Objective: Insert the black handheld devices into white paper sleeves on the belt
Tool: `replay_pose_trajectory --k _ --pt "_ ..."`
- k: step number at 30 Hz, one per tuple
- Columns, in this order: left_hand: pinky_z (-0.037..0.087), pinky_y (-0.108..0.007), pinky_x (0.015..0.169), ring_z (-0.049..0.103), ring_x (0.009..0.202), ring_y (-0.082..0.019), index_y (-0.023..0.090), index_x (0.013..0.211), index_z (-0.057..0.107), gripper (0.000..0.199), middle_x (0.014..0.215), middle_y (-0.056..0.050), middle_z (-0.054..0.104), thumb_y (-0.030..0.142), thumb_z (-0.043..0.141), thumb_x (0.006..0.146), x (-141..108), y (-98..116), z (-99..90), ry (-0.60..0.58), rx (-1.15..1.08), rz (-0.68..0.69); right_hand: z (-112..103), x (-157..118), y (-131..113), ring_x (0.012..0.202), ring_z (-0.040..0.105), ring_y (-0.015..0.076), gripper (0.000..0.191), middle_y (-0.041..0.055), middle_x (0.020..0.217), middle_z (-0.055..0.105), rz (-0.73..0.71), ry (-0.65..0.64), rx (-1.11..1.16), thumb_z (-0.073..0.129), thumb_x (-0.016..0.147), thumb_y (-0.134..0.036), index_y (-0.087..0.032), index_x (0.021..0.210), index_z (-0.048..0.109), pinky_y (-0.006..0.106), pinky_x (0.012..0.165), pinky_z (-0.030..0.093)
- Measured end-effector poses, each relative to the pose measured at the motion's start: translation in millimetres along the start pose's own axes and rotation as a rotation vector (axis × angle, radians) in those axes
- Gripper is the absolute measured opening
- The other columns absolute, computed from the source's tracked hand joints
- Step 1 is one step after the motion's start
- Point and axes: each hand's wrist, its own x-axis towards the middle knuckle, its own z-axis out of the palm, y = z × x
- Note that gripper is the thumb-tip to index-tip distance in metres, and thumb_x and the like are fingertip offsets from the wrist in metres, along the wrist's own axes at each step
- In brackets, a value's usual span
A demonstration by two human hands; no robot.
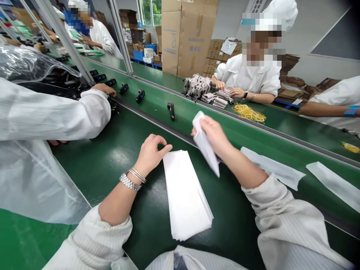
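My right hand (pixel 215 137) is closed on the upper end of a thin white pouch (pixel 206 150), tilted above the front edge of the belt. Its narrow lower end hangs free. My left hand (pixel 152 154) is at the top left corner of a fanned stack of flat white pouches (pixel 187 197). The thumb points right along the stack's top edge and the index finger curls over it, with a gap between them. I see nothing held there. Two more white pouches, a nearer one (pixel 272 168) and another (pixel 334 185), lie flat on the green belt at the right.
Small black devices (pixel 171 111) stand spaced along the green belt (pixel 157 101). At the left, a co-worker's sleeve (pixel 56 112) reaches over the bench. Opposite, a person handles bundled grey cables (pixel 221 98) beside yellow bands (pixel 249 113). A metal post (pixel 122 41) rises behind the belt.
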Motion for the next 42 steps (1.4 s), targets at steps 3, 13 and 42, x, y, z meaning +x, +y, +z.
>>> replay_pose_trajectory --k 3,13,42 --pt "0.044 -0.034 0.074 0.057 0.082 -0.020 0.020 0.083 0.066 0.024 0.090 -0.003 0.059 0.043 0.071 0.077 0.1 -6.2 0.8 -0.168 0.117 -0.060 -43.3 26.5 3.6 0.091 0.060 0.0255 0.031 0.0071 0.085 0.061 -0.083 0.191 -0.713 0.041 0.096 -0.044 -0.021 0.087 0.059 0.037 0.083 0.047" --pt "0.036 -0.030 0.074 0.056 0.075 -0.016 0.018 0.072 0.058 0.027 0.077 0.000 0.059 0.025 0.045 0.095 -2.5 7.7 6.0 -0.208 0.163 0.158 -54.7 41.2 65.4 0.106 0.060 0.0319 0.052 0.0185 0.130 0.048 0.274 0.109 -1.232 0.050 0.089 -0.026 -0.019 0.140 0.041 0.044 0.085 0.048" --pt "0.050 -0.035 0.088 0.054 0.092 -0.018 0.021 0.079 0.069 0.011 0.096 -0.004 0.050 0.027 0.064 0.086 -7.6 24.4 -2.7 -0.112 -0.173 0.328 28.3 -3.3 6.1 0.094 0.071 0.0173 0.089 0.0002 0.129 0.054 -0.082 0.116 0.359 0.078 0.071 -0.045 -0.047 0.139 0.020 0.035 0.074 0.061"
